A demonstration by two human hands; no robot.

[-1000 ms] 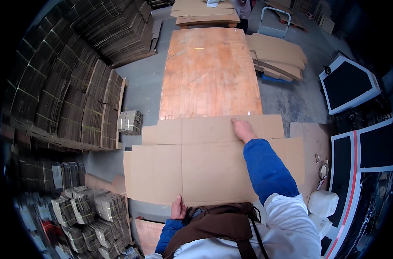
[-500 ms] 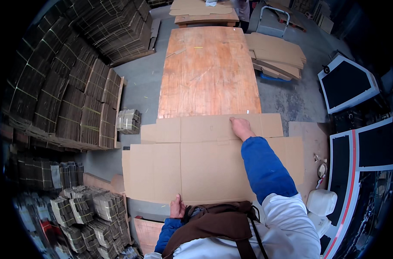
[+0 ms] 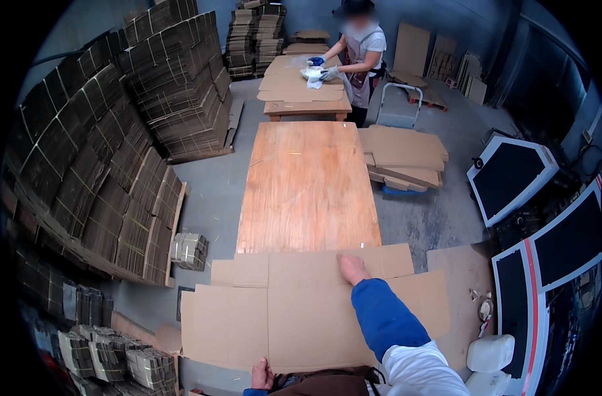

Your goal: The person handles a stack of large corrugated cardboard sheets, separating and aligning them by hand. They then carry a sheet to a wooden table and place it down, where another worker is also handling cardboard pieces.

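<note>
A large flat cardboard box blank [image 3: 294, 310] lies unfolded on the near end of a long wooden table [image 3: 307, 185]. My right hand [image 3: 351, 268] presses flat on the blank near its far flaps, fingers together, arm in a blue sleeve. At the near edge of the blank, close to my body, my left hand [image 3: 262, 375] grips the cardboard's edge.
Tall bundled stacks of folded cardboard [image 3: 109, 145] fill the left side. Another person [image 3: 357, 49] in gloves works at a far table [image 3: 304, 92] with cardboard sheets. A pile of flat cardboard [image 3: 403, 155] lies on the floor right of the table. Black panels [image 3: 512, 175] stand at the right.
The camera has tilted up, so the blank sits lower in view and the far table and other person appear. My hands stay in the same places on the cardboard.
</note>
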